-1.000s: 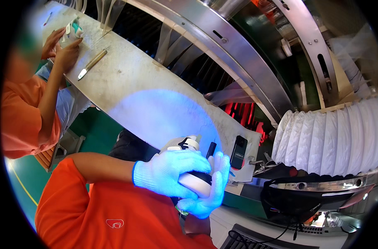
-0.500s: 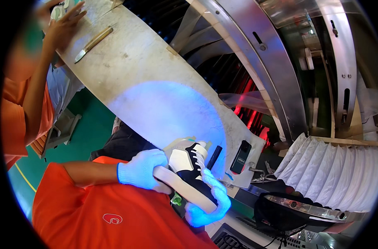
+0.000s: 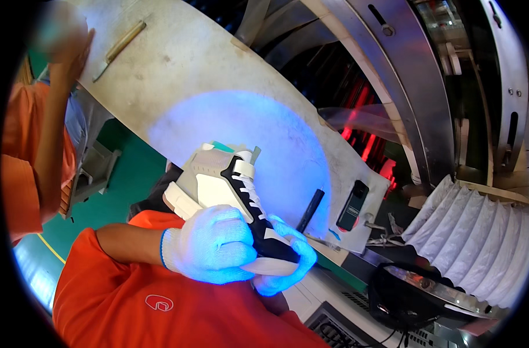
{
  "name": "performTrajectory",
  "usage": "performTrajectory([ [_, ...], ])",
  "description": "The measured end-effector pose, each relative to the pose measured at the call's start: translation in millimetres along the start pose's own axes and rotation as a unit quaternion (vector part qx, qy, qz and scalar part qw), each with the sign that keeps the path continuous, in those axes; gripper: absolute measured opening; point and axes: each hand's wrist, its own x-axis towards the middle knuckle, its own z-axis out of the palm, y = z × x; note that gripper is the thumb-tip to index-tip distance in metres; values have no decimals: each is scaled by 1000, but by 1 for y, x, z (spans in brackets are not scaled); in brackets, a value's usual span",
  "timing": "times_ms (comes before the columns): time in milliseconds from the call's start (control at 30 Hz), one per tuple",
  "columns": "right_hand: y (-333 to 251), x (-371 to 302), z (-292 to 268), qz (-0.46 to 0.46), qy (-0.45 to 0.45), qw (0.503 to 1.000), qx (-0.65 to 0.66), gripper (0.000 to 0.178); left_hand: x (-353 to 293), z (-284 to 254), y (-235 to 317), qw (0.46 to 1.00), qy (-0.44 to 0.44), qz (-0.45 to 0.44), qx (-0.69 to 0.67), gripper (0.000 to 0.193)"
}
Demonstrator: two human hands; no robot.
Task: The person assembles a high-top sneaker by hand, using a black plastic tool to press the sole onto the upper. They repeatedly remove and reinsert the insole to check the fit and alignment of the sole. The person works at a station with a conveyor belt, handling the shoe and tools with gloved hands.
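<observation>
A sneaker [image 3: 221, 185] in white, black and beige with white laces is in both my hands, its heel end toward the table and its toe toward my body. My left hand [image 3: 212, 246], in a white knit glove, wraps closed over the side of the pale sole [image 3: 183, 200], hiding its middle. Around the toe curls my gloved right hand [image 3: 299, 258], its fingers closed on the far side and underneath. Blue light falls on the gloves and the shoe. Whether the sole is fully joined to the upper, I cannot tell.
A pale worktable [image 3: 177, 64] bears a wooden-handled knife [image 3: 119, 49], a black rod [image 3: 310, 211] and a black handheld device [image 3: 352, 204]. Beyond it stands a metal-framed machine with red glowing tubes [image 3: 369, 145]. A white ribbed duct [image 3: 473, 240] is at right. A co-worker's arm [image 3: 58, 116] is at left.
My left hand has slid along the sole from heel toward toe. The shoe has turned, its heel swinging up and away. The co-worker's hand has shifted, and the view has moved slightly.
</observation>
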Motion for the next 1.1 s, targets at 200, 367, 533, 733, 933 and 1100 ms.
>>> performTrajectory([
  [200, -1, 41, 14, -271, -81, 954, 95, 63, -3, -22, 26, 986, 63, -113, -101, 38],
  [367, -58, 55, 3, -15, -256, 957, 138, 106, -35, -42, 24, 973, 67, -210, -75, 59],
  [533, -67, 57, 13, -42, -295, 951, 84, 107, -34, -51, 30, 976, 72, -188, -88, 61],
  [733, -49, 36, 28, -170, -177, 967, 61, 91, -34, -38, 32, 989, 131, -51, -40, 49],
  [933, -39, 32, 28, -123, 11, 991, 60, 59, -20, -4, 6, 989, 119, -69, -60, 55],
  [1100, -2, 6, -41, 12, -36, 971, 238, 74, -9, 24, 2, 994, 38, -103, 19, 61],
])
